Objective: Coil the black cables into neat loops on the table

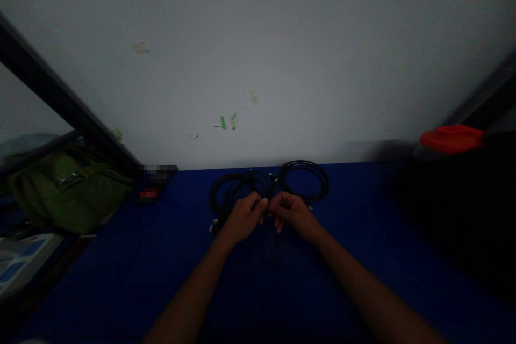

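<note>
In the dim head view, my left hand [245, 216] and my right hand [295, 215] face each other just above a dark blue surface, thumbs and fingers pinched. Something thin and dark may lie between the fingertips, but the low light hides what it is. Black cables [212, 193] lie in overlapping loops behind and left of my left hand. A separate coiled black cable [325, 183] rests beyond my right hand. Small cable connectors [275, 178] show between the coils, and light connector ends [213, 225] stick out beside my left wrist.
A pale wall [322, 64] rises behind the blue tabletop [121, 274]. Dark boxes [158, 180] stand at the back left, near an olive green bag [72, 188]. An orange-red lid [451, 138] and a large dark shape [459, 226] occupy the right side.
</note>
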Tool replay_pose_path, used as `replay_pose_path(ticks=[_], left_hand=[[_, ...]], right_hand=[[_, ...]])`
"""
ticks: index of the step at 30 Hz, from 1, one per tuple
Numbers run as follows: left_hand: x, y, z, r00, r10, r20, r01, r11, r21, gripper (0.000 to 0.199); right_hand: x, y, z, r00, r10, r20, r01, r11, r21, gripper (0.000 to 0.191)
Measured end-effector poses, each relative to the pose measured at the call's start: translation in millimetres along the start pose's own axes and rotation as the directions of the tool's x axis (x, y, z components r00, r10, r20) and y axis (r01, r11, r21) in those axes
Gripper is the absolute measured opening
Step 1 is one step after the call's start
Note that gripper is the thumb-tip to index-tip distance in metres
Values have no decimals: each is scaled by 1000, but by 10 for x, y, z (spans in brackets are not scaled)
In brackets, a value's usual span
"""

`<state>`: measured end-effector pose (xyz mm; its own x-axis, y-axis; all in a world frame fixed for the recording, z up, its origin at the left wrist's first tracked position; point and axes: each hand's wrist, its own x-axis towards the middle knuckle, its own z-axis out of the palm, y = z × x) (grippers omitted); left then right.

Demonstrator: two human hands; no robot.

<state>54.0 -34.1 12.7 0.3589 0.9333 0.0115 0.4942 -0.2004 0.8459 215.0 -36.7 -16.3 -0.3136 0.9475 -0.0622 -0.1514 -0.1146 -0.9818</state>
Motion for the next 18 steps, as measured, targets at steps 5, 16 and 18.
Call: replay_pose_path(ticks=[5,16,18], left_hand=[[2,2,2,999,32,-3,-32,999,44,37],[14,-35,24,998,59,-6,-56,965,257,28],[7,-28,28,999,43,-28,-32,944,328,25]], right_hand=[[-9,-32,-23,983,-165,-85,139,958,-250,18],[-30,-162,-18,990,-70,-121,81,993,84,18],[-42,-183,-6,993,-70,-97,88,977,195,18]])
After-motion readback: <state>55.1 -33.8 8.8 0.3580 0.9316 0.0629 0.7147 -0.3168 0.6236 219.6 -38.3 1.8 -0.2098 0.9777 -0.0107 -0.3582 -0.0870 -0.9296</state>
